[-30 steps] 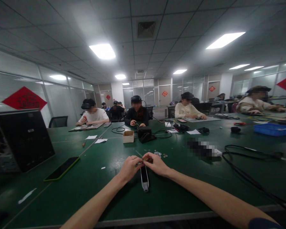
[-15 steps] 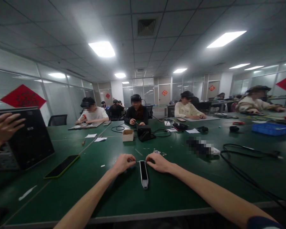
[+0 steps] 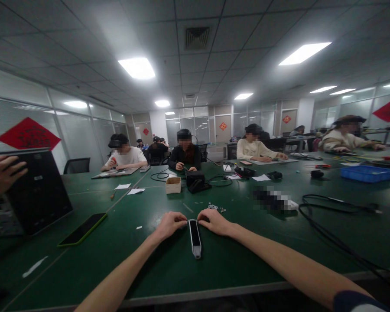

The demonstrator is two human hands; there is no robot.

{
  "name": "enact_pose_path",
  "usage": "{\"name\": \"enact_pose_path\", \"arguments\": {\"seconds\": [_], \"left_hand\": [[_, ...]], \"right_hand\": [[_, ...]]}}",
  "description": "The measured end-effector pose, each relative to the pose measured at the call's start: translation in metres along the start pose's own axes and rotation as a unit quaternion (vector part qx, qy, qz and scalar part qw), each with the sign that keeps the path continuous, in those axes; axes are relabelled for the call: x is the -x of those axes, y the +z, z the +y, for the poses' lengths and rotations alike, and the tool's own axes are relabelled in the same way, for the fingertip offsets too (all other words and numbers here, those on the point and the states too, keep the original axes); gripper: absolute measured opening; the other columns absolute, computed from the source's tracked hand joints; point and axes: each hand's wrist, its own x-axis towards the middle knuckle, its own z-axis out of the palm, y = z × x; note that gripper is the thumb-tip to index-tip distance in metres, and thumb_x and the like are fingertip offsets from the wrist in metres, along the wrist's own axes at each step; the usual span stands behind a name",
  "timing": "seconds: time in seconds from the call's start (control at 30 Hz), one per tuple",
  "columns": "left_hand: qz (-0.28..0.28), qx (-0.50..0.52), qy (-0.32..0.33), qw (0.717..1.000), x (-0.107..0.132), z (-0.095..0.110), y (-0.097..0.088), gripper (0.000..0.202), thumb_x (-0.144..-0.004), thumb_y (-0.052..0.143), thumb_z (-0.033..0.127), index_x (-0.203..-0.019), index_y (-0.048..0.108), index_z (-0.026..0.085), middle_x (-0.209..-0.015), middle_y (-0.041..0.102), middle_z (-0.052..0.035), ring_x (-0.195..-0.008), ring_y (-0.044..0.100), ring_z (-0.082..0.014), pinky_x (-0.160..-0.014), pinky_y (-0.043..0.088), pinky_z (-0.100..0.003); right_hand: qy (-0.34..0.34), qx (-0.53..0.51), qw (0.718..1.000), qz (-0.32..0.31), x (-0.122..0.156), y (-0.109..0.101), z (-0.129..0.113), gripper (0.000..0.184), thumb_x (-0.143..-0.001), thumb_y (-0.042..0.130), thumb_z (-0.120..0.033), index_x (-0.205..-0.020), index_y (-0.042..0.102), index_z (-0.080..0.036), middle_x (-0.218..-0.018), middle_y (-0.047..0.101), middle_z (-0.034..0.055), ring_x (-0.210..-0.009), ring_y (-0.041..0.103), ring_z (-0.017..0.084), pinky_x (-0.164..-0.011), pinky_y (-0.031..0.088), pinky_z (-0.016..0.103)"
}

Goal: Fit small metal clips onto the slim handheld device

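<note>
A long, narrow device (image 3: pixel 195 237) lies on the green table in front of me, with a black face, a pale grey rim and a tapered near end. At its far left corner, my left hand (image 3: pixel 170 225) is closed, thumb and fingertips pinched against the edge. My right hand (image 3: pixel 214 222) pinches the far right corner in the same way, wrist low over the table. The fingertips hide any small part between them. Just beyond my right hand sits a scatter of small metal pieces (image 3: pixel 213 207).
A phone with a green edge (image 3: pixel 82 229) and a black computer case (image 3: pixel 40 186), near another person's hand (image 3: pixel 4 175), are on the left. Ahead stands a small open box (image 3: pixel 173 185). Black cables (image 3: pixel 328 229) and a blue tray (image 3: pixel 368 174) lie right. Several people sit opposite.
My left fingertips have moved slightly right, closing the small gap to the device's far left corner. The right hand stays at its corner. The whole view has shifted a little.
</note>
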Motion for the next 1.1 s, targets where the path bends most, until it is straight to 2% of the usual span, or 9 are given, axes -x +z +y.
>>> {"name": "enact_pose_path", "arguments": {"seconds": [0.1, 0.2, 0.37, 0.47, 0.57, 0.67, 0.8, 1.1], "left_hand": [[-0.002, -0.018, 0.007, 1.000, 0.000, 0.002, 0.002, 0.027, -0.081, 0.054, 0.036, -0.092, 0.070, 0.017, -0.087, 0.070, -0.0018, -0.076, 0.062, -0.0160, -0.072, 0.047, -0.024], [-0.005, -0.035, 0.006, 0.999, 0.001, 0.005, 0.001, 0.028, -0.082, 0.053, 0.038, -0.094, 0.069, 0.018, -0.090, 0.070, -0.0022, -0.078, 0.061, -0.0160, -0.073, 0.046, -0.025], [0.006, -0.083, 0.009, 0.996, 0.001, 0.005, 0.001, 0.027, -0.080, 0.057, 0.035, -0.099, 0.066, 0.018, -0.091, 0.068, -0.0024, -0.077, 0.060, -0.0153, -0.071, 0.046, -0.024], [0.006, -0.116, 0.016, 0.993, 0.001, 0.004, 0.002, 0.027, -0.080, 0.057, 0.033, -0.101, 0.065, 0.018, -0.089, 0.067, -0.0023, -0.074, 0.059, -0.0146, -0.069, 0.045, -0.024], [0.001, -0.129, 0.021, 0.991, 0.000, 0.006, 0.001, 0.025, -0.080, 0.057, 0.030, -0.101, 0.064, 0.018, -0.088, 0.066, -0.0017, -0.073, 0.058, -0.0143, -0.068, 0.044, -0.024], [-0.005, -0.134, 0.016, 0.991, 0.001, 0.008, 0.001, 0.022, -0.080, 0.057, 0.029, -0.099, 0.064, 0.019, -0.088, 0.065, -0.0012, -0.073, 0.058, -0.0139, -0.067, 0.044, -0.023], [-0.005, -0.136, 0.019, 0.990, 0.001, 0.008, 0.001, 0.022, -0.080, 0.057, 0.031, -0.098, 0.064, 0.019, -0.089, 0.065, -0.0010, -0.073, 0.057, -0.0135, -0.068, 0.043, -0.023], [-0.001, -0.149, 0.028, 0.989, -0.001, 0.004, 0.003, 0.023, -0.080, 0.057, 0.029, -0.098, 0.065, 0.019, -0.087, 0.065, -0.0017, -0.072, 0.058, -0.0149, -0.068, 0.043, -0.024]], "right_hand": [[-0.015, 0.009, 1.000, -0.005, -0.001, -0.002, -0.001, 0.017, -0.084, 0.056, -0.027, -0.093, 0.066, -0.017, -0.088, 0.064, 0.0041, -0.080, 0.057, 0.016, -0.073, 0.046, 0.029], [-0.023, 0.046, 0.999, -0.004, -0.004, -0.013, 0.001, 0.021, -0.085, 0.053, -0.030, -0.095, 0.065, -0.017, -0.090, 0.064, 0.0050, -0.082, 0.056, 0.017, -0.074, 0.045, 0.029], [0.042, 0.164, 0.985, 0.025, -0.004, -0.044, 0.029, 0.020, -0.085, 0.048, -0.020, -0.092, 0.066, -0.015, -0.092, 0.065, 0.0087, -0.087, 0.056, 0.019, -0.079, 0.042, 0.029], [0.094, 0.213, 0.972, -0.020, 0.002, -0.063, 0.055, 0.019, -0.083, 0.050, -0.019, -0.090, 0.067, -0.015, -0.092, 0.065, 0.0100, -0.087, 0.057, 0.020, -0.076, 0.041, 0.028], [0.149, 0.195, 0.966, -0.087, 0.009, -0.075, 0.072, 0.017, -0.080, 0.055, -0.024, -0.089, 0.069, -0.018, -0.091, 0.066, 0.0085, -0.082, 0.059, 0.019, -0.068, 0.042, 0.025], [0.180, 0.161, 0.964, -0.114, 0.011, -0.077, 0.076, 0.018, -0.080, 0.056, -0.027, -0.090, 0.069, -0.020, -0.090, 0.067, 0.0066, -0.078, 0.061, 0.018, -0.064, 0.042, 0.023], [0.193, 0.163, 0.959, -0.131, 0.009, -0.074, 0.075, 0.017, -0.078, 0.057, -0.023, -0.089, 0.070, -0.020, -0.090, 0.067, 0.0060, -0.078, 0.062, 0.017, -0.064, 0.042, 0.023], [0.183, 0.232, 0.949, -0.107, 0.008, -0.071, 0.096, 0.021, -0.075, 0.054, -0.015, -0.090, 0.068, -0.018, -0.094, 0.067, 0.0082, -0.083, 0.061, 0.019, -0.067, 0.041, 0.024]]}}
